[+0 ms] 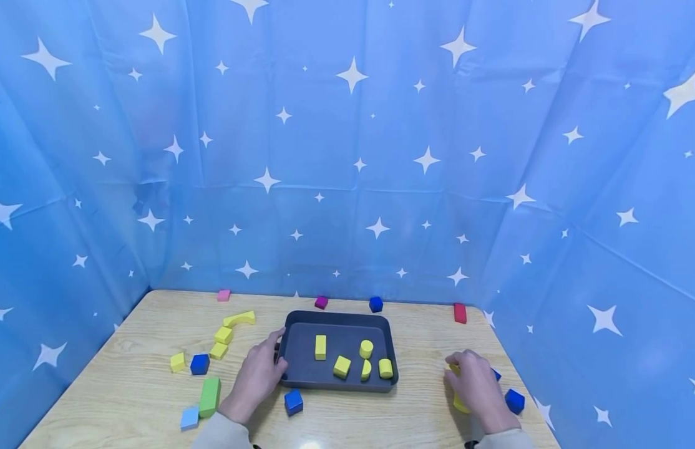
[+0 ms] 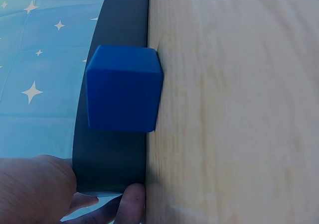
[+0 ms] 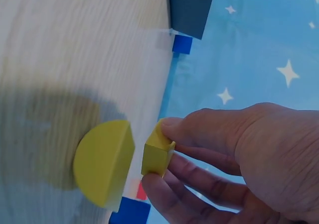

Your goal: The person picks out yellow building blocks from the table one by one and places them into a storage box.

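My left hand (image 1: 256,375) grips the left end of a dark grey tray (image 1: 298,352), with thumb and fingers at its rim. Several yellow blocks lie in the tray, among them a cylinder (image 1: 367,348) and a half-round piece (image 1: 366,370). Just in front of the tray's near wall sits a blue cube (image 2: 124,94), large in the left wrist view. Over the table's right side, my right hand (image 1: 480,385) pinches a small yellow block (image 3: 157,155) between thumb and fingertips. Close beside it, a yellow half-round block (image 3: 102,163) stands on the wood.
To the left lie yellow blocks (image 1: 224,335), a blue cube (image 1: 199,364), a green block (image 1: 209,397) and a light blue block (image 1: 189,418). Pink (image 1: 224,295), purple (image 1: 322,302), blue (image 1: 376,304) and red (image 1: 460,313) blocks line the back. Another blue block (image 1: 515,401) lies right of my right hand.
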The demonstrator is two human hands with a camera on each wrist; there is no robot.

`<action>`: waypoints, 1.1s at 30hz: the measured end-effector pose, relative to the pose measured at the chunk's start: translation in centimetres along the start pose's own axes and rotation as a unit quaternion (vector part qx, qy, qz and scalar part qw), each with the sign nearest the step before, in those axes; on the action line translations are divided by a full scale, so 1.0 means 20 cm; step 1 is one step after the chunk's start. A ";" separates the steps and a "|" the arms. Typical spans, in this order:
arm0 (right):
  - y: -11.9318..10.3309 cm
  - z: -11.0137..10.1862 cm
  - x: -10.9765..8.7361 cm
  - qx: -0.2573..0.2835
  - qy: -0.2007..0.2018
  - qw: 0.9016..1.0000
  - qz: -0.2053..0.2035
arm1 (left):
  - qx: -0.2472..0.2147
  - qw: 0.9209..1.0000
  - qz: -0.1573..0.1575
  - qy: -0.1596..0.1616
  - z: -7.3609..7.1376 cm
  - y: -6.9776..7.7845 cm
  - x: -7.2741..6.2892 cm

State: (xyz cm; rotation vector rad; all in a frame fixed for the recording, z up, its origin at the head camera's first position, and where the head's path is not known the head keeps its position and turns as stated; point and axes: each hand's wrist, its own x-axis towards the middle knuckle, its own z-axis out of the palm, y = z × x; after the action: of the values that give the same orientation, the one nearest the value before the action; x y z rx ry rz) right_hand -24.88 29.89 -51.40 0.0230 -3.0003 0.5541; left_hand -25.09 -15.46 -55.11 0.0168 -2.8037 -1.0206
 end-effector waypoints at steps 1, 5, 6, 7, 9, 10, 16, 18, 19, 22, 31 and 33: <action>-0.01 0.00 0.00 0.000 0.003 1.000 -0.003 | 0.000 1.000 0.001 0.000 0.00 0.00 0.00; -0.03 0.00 0.01 0.007 0.016 1.000 -0.014 | -0.001 1.000 0.002 -0.001 0.00 0.00 0.00; -0.04 0.01 0.01 0.009 0.019 1.000 -0.015 | -0.001 1.000 0.002 -0.002 0.00 0.00 0.00; -0.05 0.01 0.01 0.013 0.020 1.000 -0.017 | -0.001 1.000 0.003 -0.002 0.00 0.00 0.00; -0.07 0.01 0.02 0.017 0.025 0.999 -0.021 | -0.001 1.000 0.002 -0.002 0.00 0.00 0.00; -0.08 0.00 0.02 0.019 0.027 0.999 -0.023 | -0.001 1.000 0.002 -0.002 0.00 0.00 0.00; -0.14 0.00 0.04 0.025 0.043 0.998 -0.045 | 0.000 1.000 0.003 -0.002 0.00 -0.01 0.00; -0.16 0.01 0.05 0.025 0.047 0.997 -0.049 | 0.001 1.000 0.002 -0.003 0.00 -0.01 0.00; -0.17 0.01 0.06 0.024 0.048 0.997 -0.050 | 0.000 1.000 0.001 -0.004 0.00 -0.01 0.00; -0.21 0.01 0.07 0.020 0.049 0.998 -0.045 | 0.001 1.000 0.001 -0.005 0.00 0.00 0.00; -0.33 0.02 0.09 0.030 0.062 0.996 -0.054 | 0.003 1.000 0.005 0.000 0.00 0.00 -0.01; -0.35 0.03 0.10 0.033 0.062 0.996 -0.059 | 0.005 1.000 0.008 0.001 0.00 0.00 -0.01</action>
State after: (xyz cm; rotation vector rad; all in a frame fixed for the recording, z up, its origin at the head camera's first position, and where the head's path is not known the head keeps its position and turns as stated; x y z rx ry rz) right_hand -26.67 23.19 -49.24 0.1638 -2.8371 0.6184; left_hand -24.89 -15.46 -55.05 -0.0046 -2.8020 -1.0028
